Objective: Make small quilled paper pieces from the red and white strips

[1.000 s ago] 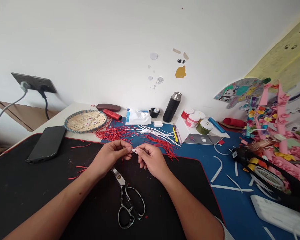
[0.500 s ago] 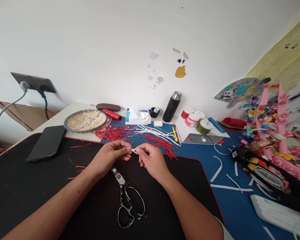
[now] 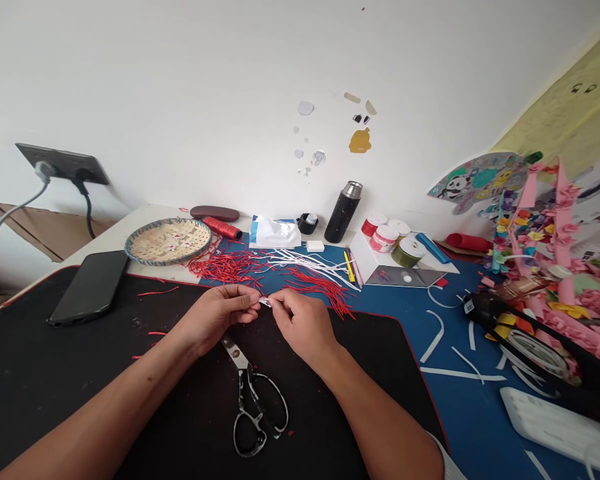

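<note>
Between my two hands is a small white strip (image 3: 265, 302), folded or twisted, most of it hidden by fingers. My left hand (image 3: 229, 311) pinches its left end between thumb and forefinger. At the other end, the fingertips of my right hand (image 3: 300, 322) close on it. Large scissors (image 3: 253, 393) with worn black-and-silver handles lie on the black mat (image 3: 180, 413), the blades running partly under my left hand. Just beyond the hands lie a pile of red cords (image 3: 225, 265), more red cords (image 3: 323, 290) and several white strips (image 3: 307, 262).
A woven basket (image 3: 168, 241) holding small white-and-red pieces and a phone (image 3: 89, 288) are at left. Behind stand a tissue pack (image 3: 275, 233), a black flask (image 3: 344, 212) and ribbon spools (image 3: 409, 252). White scraps (image 3: 463, 375) and pink paper flowers (image 3: 560, 293) lie right.
My right hand has turned, knuckles now more upward, its fingertips shifted slightly left on the white strip. My left hand keeps its pinch. The scissors have not moved on the mat.
</note>
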Motion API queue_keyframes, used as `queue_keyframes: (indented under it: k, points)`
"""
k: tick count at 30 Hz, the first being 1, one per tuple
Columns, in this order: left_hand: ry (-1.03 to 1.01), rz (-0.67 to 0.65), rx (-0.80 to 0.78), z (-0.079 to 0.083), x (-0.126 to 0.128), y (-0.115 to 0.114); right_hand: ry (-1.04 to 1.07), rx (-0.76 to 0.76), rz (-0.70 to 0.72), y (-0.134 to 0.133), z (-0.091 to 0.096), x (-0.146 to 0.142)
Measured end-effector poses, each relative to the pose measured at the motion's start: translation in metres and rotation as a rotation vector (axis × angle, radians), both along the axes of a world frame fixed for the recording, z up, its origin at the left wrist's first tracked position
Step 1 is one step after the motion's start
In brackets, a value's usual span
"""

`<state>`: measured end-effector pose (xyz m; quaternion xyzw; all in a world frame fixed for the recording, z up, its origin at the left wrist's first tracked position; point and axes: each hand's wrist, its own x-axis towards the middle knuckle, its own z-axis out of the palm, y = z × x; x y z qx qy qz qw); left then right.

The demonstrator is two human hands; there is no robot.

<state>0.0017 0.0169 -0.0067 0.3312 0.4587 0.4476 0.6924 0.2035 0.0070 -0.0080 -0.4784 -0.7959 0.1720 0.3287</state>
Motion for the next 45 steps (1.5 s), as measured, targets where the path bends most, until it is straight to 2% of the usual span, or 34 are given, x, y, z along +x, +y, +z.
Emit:
queue_keyframes:
  k: [4,8,11,16,23,33,40,45]
  points:
    - [0.014,0.007,0.001,0.0006,-0.0003,0.0006,0.001,0.003,0.005,0.0007,0.0005,0.0002]
    - [0.013,0.061,0.048,0.0037,0.0003,-0.0003,0.116,-0.029,-0.045,0.0025,0.0045,0.0011]
    - [0.036,0.08,0.112,0.0048,0.0009,-0.0014,0.225,-0.091,-0.077,0.0034,0.0065,0.0017]
    - [0.109,0.03,0.176,0.0031,0.0024,-0.0029,0.29,-0.235,-0.008,0.0029,0.0045,-0.0003]
    - [0.127,0.007,0.202,0.0038,0.0048,-0.0036,0.227,-0.233,0.044,0.0009,0.0035,-0.0039]
    - [0.085,-0.019,0.107,0.0014,0.0038,-0.0035,0.158,-0.136,0.07,0.0007,0.0038,-0.0007]
    - [0.042,0.008,0.105,0.0013,0.002,-0.0026,0.219,-0.23,0.044,0.0019,0.0047,-0.0012]
    - [0.048,0.008,0.125,0.0037,0.0011,-0.0025,0.283,-0.236,0.037,0.0028,0.0042,-0.0013]
